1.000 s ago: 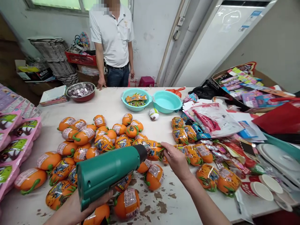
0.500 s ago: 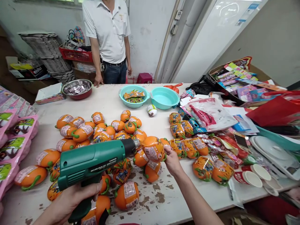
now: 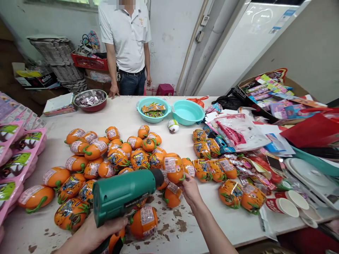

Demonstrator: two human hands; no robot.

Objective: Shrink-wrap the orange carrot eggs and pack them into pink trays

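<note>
My left hand [image 3: 103, 229] is wrapped round the handle of a green heat gun [image 3: 124, 194], whose dark nozzle points right and away from me. Close to the nozzle, an orange pumpkin-like toy egg [image 3: 173, 167] in clear film with a printed label is pinched by its lower right end in my right hand [image 3: 190, 188]. Many similar orange eggs [image 3: 95, 149] lie on the table to the left and under the heat gun. A row of wrapped orange eggs [image 3: 202, 169] sits just right of the held one, and a pair of eggs [image 3: 230, 194] lies farther right.
A person [image 3: 124, 46] stands across the table [image 3: 122, 113]. Two turquoise basins [image 3: 188, 112] and a red-sided metal bowl [image 3: 90, 100] line its far side. Pink trays [image 3: 39, 141] stand at left. Packets, a plastic bag [image 3: 238, 132] and paper cups [image 3: 282, 206] crowd the right.
The heat gun has shifted right and down, its body turned more end-on to me. The held egg has rotated slightly, with its label facing me more. The view has shifted slightly.
</note>
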